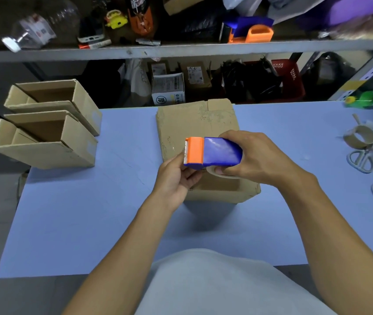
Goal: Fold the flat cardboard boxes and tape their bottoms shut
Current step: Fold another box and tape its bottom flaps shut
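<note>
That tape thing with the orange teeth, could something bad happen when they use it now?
Maybe. The left hand is right under the toothed orange cutter of the tape dispenser, so a finger could get scratched. The right hand holds the dispenser in the air over the cardboard box, and both hands are busy, so nothing steadies the box; it might slide and the tape could go on crooked.
</note>
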